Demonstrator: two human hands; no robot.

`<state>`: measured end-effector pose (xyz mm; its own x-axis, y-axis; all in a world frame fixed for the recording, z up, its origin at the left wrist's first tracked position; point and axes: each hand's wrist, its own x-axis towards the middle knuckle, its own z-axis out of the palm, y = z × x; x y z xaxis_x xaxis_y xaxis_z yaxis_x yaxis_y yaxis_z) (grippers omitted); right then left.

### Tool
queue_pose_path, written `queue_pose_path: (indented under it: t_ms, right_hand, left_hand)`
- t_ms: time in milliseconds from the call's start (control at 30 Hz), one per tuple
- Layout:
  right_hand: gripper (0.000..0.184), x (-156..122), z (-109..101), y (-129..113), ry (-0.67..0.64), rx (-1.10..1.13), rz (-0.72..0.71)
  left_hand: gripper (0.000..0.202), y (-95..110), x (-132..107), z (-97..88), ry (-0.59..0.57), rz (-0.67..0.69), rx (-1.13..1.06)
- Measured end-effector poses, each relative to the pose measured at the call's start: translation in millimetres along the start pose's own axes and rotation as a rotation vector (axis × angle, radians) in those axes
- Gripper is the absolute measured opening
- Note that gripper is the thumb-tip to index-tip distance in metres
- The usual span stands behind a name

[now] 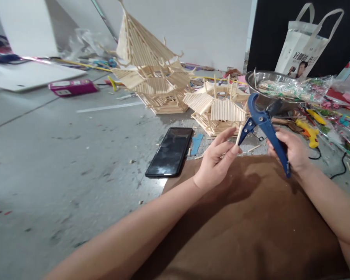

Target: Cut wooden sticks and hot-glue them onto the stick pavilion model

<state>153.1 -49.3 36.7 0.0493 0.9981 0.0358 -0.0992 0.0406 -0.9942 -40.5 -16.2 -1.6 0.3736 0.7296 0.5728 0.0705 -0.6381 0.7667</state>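
Between the thumb and fingers of my left hand is a short wooden stick, held nearly upright. My right hand grips a blue pipe cutter by a handle; its handles are spread and its hooked jaw points up. The stick is close to the cutter's other handle, and I cannot tell whether they touch. Just behind my hands stands a low stick-built pavilion tier with slatted roof panels. Farther back rises a taller stick pagoda with a pointed roof.
A black phone lies left of my hands, beside blue tape. Brown cloth covers my lap. At right are a yellow glue gun with a cord, a metal bowl of bagged sticks and a white bag.
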Motion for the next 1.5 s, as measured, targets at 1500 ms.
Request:
queue_pose_path:
  t_ms: [1500]
  right_hand:
    - [0.052, 4.9, 4.3, 23.7, -0.247, 0.04, 0.012]
  left_hand:
    - [0.03, 5.9, -4.6, 6.9, -0.351, -0.52, -0.56]
